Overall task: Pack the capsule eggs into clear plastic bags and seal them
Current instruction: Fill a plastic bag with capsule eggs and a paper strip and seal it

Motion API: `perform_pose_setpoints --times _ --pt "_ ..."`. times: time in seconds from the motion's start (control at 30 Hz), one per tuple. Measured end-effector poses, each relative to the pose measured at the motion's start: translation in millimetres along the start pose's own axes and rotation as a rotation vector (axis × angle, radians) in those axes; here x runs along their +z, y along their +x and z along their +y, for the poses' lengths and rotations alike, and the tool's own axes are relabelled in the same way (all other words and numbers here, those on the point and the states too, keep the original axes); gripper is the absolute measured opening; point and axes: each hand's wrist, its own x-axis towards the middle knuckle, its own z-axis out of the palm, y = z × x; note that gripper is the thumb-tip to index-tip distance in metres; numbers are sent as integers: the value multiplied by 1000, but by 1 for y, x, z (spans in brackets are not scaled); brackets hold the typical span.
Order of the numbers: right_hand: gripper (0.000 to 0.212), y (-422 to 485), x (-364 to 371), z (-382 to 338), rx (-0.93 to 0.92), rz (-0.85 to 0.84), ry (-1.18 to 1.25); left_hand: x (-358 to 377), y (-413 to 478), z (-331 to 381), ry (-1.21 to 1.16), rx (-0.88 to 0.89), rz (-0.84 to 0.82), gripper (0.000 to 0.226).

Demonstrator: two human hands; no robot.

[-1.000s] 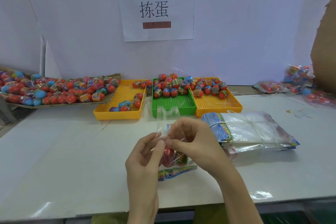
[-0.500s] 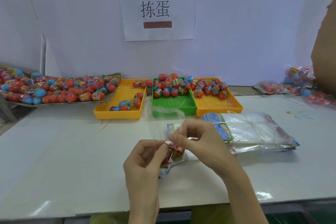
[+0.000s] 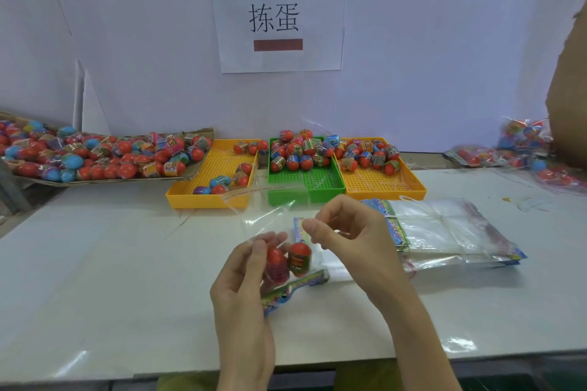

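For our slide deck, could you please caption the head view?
Left hand grips bagged capsule eggs while right hand pinches the clear bag.

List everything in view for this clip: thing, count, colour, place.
Bag: one, clear, held in both hands, flap open.
Eggs in bag: two seen, red-topped.
Yellow trays: two, flanking the green one.
Green tray: one, middle.
Loose eggs: many, mostly red and blue, cardboard at far left and in trays.
Bag stack: one, clear, right of hands.
Packed bags: several, far right.
Sign: one, white, wall.
Left hand: grips bagged eggs.
Right hand: pinches the bag.
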Motion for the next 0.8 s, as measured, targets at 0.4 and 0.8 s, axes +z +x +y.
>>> perform_pose_setpoints --times 0.4,0.8 --pt "14 1 -1 6 -14 -10 -7 0 0 -2 10 -2 -14 31" --pt "18 45 -53 0 67 247 -468 -2 2 -3 -14 -14 61 32"
